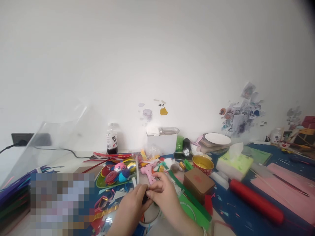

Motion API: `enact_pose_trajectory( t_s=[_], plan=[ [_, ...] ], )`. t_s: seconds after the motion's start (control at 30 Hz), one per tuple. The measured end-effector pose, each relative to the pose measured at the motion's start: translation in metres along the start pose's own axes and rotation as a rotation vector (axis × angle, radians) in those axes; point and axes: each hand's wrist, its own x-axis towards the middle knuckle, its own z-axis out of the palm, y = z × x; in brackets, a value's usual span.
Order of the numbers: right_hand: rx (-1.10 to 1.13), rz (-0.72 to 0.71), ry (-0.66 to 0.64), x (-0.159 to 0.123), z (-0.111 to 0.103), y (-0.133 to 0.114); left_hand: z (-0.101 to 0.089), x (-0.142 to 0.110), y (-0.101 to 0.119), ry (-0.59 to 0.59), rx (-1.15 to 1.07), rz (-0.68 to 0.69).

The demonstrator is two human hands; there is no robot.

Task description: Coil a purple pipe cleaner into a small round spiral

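My left hand (131, 207) and my right hand (165, 194) meet at the front middle of the table. Between them is a small dark piece (145, 197), mostly covered by the fingers, so its kind cannot be made out. Left fingers curl round it, while the right thumb and index finger pinch at its upper end. Just beyond the fingertips lies a pink hot glue gun (148, 171). A green tray (100, 182) with shiny, sequined round ornaments sits to the left of the glue gun. Under the hands a round, pale-rimmed thing shows only in part.
To the right stand a brown box (199, 184), a gold-lined red bowl (203, 164), a tissue pack (235, 163) and a red roll (256, 200). A bottle (112, 139) and white box (161, 143) stand by the wall. Clear plastic sheeting (46, 141) rises at left. Scraps surround the hands.
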Motion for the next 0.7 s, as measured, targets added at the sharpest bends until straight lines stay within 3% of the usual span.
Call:
enact_pose_trajectory(
  t_s=[0.23,0.37,0.57,0.7],
  plan=[
    [0.101,0.004,-0.123,0.004,-0.006,0.000,-0.012,0.005,0.002,-0.113,-0.299,-0.231],
    [0.023,-0.036,-0.071,0.003,-0.004,-0.001,-0.011,0.006,0.000,-0.133,-0.393,-0.229],
    [-0.073,-0.063,-0.068,0.005,-0.006,-0.002,-0.006,0.009,-0.003,-0.231,-0.737,-0.124],
    [-0.097,-0.134,-0.076,0.004,-0.008,-0.004,-0.007,0.009,0.004,-0.293,-0.946,-0.225]
  ],
)
